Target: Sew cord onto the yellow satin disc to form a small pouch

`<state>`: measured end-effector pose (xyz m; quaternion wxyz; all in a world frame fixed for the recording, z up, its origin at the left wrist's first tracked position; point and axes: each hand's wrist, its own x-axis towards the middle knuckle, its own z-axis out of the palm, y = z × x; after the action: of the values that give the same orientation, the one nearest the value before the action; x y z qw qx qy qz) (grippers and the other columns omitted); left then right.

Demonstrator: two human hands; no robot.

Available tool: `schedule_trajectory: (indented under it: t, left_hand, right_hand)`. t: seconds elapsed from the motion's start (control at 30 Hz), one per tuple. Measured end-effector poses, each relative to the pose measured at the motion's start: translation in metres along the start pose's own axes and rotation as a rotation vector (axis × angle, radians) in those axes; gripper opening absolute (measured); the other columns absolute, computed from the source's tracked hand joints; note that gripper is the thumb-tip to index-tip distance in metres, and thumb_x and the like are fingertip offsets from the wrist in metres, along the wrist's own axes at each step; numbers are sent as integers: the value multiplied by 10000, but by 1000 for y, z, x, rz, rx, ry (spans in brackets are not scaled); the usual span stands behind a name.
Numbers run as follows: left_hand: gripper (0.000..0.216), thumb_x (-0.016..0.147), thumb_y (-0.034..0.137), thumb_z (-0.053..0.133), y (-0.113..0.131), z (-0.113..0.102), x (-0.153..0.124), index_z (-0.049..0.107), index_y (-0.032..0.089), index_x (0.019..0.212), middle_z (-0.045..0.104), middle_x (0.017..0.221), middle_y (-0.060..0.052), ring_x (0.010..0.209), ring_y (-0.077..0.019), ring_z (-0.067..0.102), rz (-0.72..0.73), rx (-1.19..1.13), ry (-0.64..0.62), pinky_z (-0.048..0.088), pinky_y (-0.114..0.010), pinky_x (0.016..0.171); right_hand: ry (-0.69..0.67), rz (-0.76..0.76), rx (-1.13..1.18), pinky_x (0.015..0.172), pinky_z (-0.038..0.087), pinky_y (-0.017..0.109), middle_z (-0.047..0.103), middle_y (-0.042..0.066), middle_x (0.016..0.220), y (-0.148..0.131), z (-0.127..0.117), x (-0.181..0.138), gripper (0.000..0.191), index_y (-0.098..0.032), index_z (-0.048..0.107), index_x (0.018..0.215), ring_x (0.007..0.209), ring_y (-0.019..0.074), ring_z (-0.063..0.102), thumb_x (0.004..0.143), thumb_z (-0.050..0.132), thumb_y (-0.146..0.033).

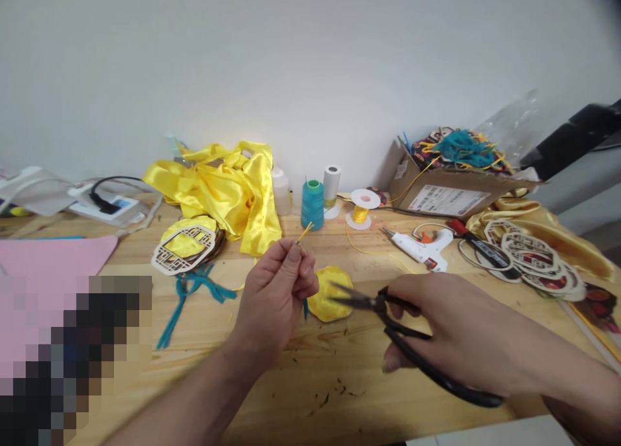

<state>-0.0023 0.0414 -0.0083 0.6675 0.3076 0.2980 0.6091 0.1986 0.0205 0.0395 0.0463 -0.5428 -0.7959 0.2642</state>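
Observation:
My left hand (279, 290) is closed in a pinch on a yellow cord (305, 231), whose short end sticks up above the thumb. A bit of teal thread (306, 309) hangs below that hand. My right hand (451, 323) grips dark-handled scissors (373, 302), with the blades slightly apart and pointing left toward the left hand, not touching the cord. Behind the blades a round yellow fabric piece (326, 303) lies on the wooden table (272, 394). A teal tassel (196, 289) rests to the left, beside cut-out wooden frames (184, 252) with yellow fabric.
At the back stand a teal thread cone (313, 206), a yellow cord spool (361, 213) and crumpled yellow satin (218, 187). On the right are a white glue gun (422, 246), a cardboard box (441, 193) and more frames (538, 258). Pink sheet (43, 265) lies left.

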Motion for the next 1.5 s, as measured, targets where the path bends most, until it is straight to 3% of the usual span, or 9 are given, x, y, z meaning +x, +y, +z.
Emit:
schedule_trajectory:
  t: [0.3, 0.7, 0.77, 0.87, 0.93, 1.03, 1.13, 1.4, 1.5]
  left_hand:
    - [177, 812, 273, 583, -8, -5, -9, 609, 153, 685, 550, 540, 30, 474, -50, 396, -205, 387, -132, 285, -172, 455]
    - [227, 816, 319, 550, -7, -1, -10, 617, 179, 651, 522, 519, 44, 477, -77, 427, -202, 670, -203, 343, -191, 468]
    - [157, 811, 301, 553, -7, -3, -9, 654, 202, 743, 609, 651, 14, 606, -119, 538, -72, 789, -153, 426, -228, 573]
    - [192, 760, 266, 608, -4, -4, -10, 676, 264, 939, 605, 1056, -20, 986, -200, 538, 367, 971, 69, 421, -312, 835]
    - [147, 744, 279, 625, -1, -4, -11, 702, 272, 869, 611, 994, -9, 951, -198, 543, 481, 980, 176, 425, -301, 816]
    - [212, 777, 354, 583, -1, -2, -13, 708, 211, 684, 571, 522, 19, 484, -107, 483, -46, 748, 18, 379, -219, 475]
    - [319, 801, 406, 529, -5, 1, -14, 721, 154, 766, 650, 580, -33, 344, -41, 327, -502, 355, -175, 212, -195, 368]
    - [216, 697, 327, 695, -9, 0, -7, 671, 119, 644, 606, 543, -19, 410, -63, 455, -633, 22, -105, 310, -182, 415]
    - [193, 640, 275, 749, -9, 0, -4, 648, 111, 648, 533, 464, 34, 325, -13, 327, -655, 19, -39, 215, -154, 349]
  right_hand:
    - [319, -26, 942, 610, 434, 254, 621, 27, 883, -9, 22, 35, 338, -199, 432, 714, 696, 130, 548, 612, 733, -315]
    - [329, -43, 865, 545, 403, 231, 558, -24, 676, -21, 18, 41, 160, -190, 476, 714, 594, 108, 504, 664, 627, -175]
    - [392, -48, 817, 537, 396, 223, 554, -28, 665, -18, 14, 43, 150, -192, 479, 721, 587, 105, 494, 671, 620, -172]
    - [549, -29, 718, 524, 383, 221, 550, -31, 660, -10, 7, 47, 155, -196, 479, 734, 572, 102, 472, 683, 625, -186]
    - [657, -46, 657, 548, 392, 233, 563, -24, 691, -7, 3, 50, 157, -202, 475, 750, 597, 111, 485, 696, 622, -191]
    - [765, -100, 563, 590, 403, 254, 567, -15, 720, -7, 6, 49, 155, -208, 456, 752, 638, 127, 503, 711, 602, -174]
    - [749, -142, 433, 572, 392, 250, 542, -19, 689, -14, 18, 43, 157, -207, 449, 748, 606, 123, 482, 703, 578, -131]
    - [711, -377, 200, 564, 381, 270, 535, 31, 689, -31, 56, 24, 144, -190, 457, 724, 655, 164, 477, 712, 455, -47]
    - [750, -421, 159, 561, 373, 276, 534, 29, 655, -31, 65, 23, 140, -190, 453, 714, 627, 163, 466, 745, 440, -54]
